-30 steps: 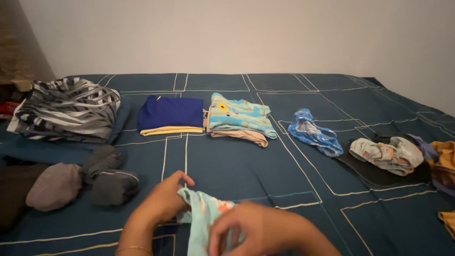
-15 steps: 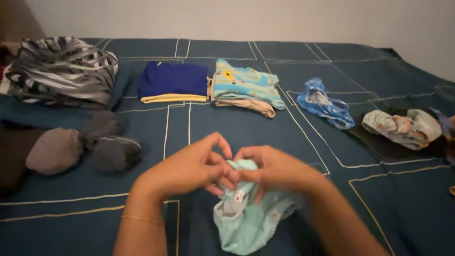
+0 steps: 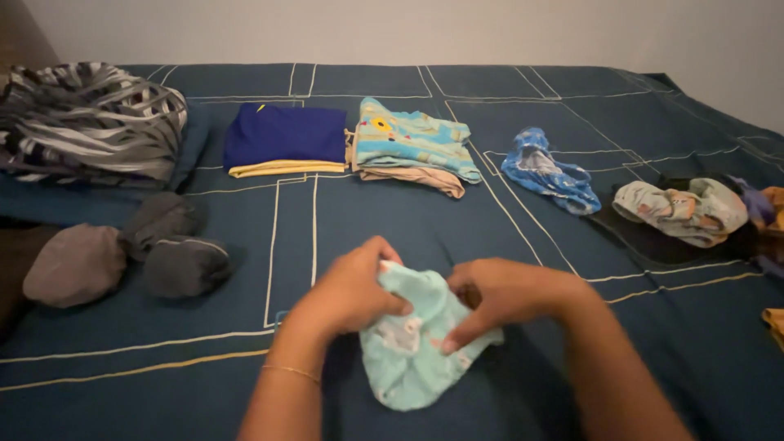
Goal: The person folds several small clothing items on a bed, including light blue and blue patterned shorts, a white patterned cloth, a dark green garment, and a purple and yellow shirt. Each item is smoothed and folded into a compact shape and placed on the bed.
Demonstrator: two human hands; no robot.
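Near the bed's (image 3: 490,245) front edge, the left hand (image 3: 351,290) and right hand (image 3: 498,298) pinch a mint garment (image 3: 412,347) from both sides, bunching it above the sheet for folding.

Soft, matt mint cloth garment (image 3: 416,343), lightly crumpled, pinched between left hand (image 3: 347,294) and right hand (image 3: 506,294). Beneath both hands, matt navy woven bedsheet (image 3: 392,229) with pale stitched lines. Left of left hand, dull grey knitted sock rolls (image 3: 163,253). Beyond fingertips, smooth folded cotton clothes (image 3: 351,147).
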